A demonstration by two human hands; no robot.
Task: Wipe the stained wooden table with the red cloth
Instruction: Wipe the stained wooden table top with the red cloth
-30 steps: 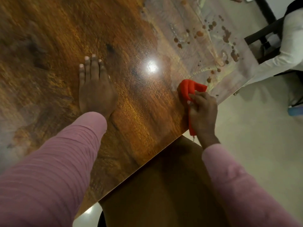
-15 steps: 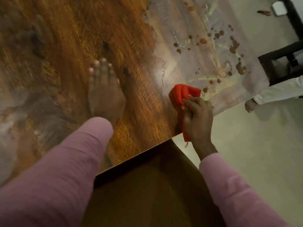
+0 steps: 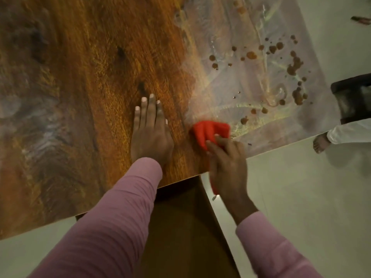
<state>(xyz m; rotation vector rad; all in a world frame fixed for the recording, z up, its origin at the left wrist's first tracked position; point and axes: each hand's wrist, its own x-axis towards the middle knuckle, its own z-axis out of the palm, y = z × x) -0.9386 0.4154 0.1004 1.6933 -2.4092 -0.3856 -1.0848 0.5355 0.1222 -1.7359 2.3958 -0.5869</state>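
The glossy wooden table (image 3: pixel 84 81) fills the upper left. Brown stains (image 3: pixel 293 67) and pale smeared streaks cover its far right part. My right hand (image 3: pixel 226 163) grips the bunched red cloth (image 3: pixel 208 131) and presses it on the table near the front edge, just short of the nearest stains. A tail of the cloth hangs below my palm past the edge. My left hand (image 3: pixel 150 133) lies flat on the wood, fingers together, a little left of the cloth.
A brown piece of furniture (image 3: pixel 180 227) sits below the table edge between my arms. At the right stand a dark chair (image 3: pixel 353 97) and another person's white-clad leg and bare foot (image 3: pixel 321 143). Pale floor (image 3: pixel 301 197) lies beyond the edge.
The view has shifted, so both hands sit lower and further right in the frame. My left hand now lies closer to the cloth. The cloth stays near the front edge by the stains.
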